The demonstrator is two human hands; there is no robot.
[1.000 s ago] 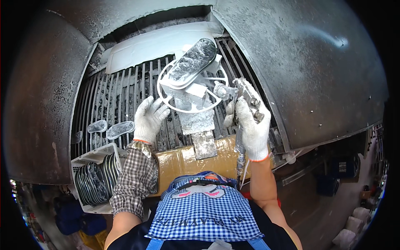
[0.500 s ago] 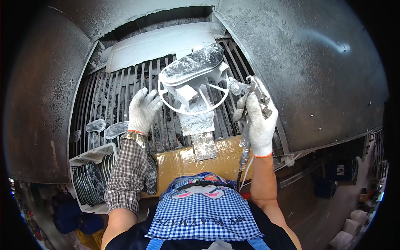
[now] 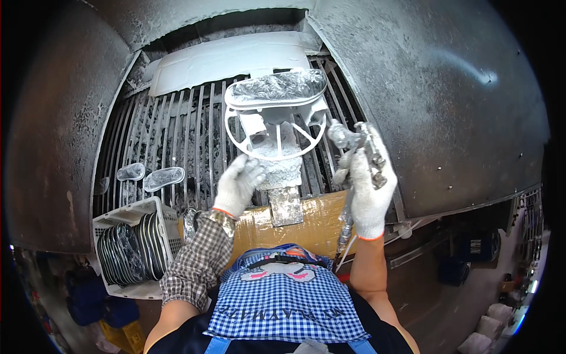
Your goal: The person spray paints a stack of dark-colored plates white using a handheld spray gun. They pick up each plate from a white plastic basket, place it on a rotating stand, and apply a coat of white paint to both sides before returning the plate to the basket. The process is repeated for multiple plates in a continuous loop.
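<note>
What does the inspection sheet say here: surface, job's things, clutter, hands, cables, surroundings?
Surface: slatted grate, white residue on it; brown taped cardboard at near edge.
Job's things: dark-topped oblong piece raised on white spoked wheel; spray gun, residue-coated.
Clutter: two loose oblong pieces on slats, left; white basket holding dark oblong pieces.
Hands: left loosely open by wheel's near rim, contact unclear; right grips gun.
Cables: silvery hose below gun; far end unclear.
Surroundings: stained metal panels both sides.

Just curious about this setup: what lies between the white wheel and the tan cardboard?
In the head view: a white-crusted block, part of a plate, grate bars both sides, and the gloved left hand at left.
</note>
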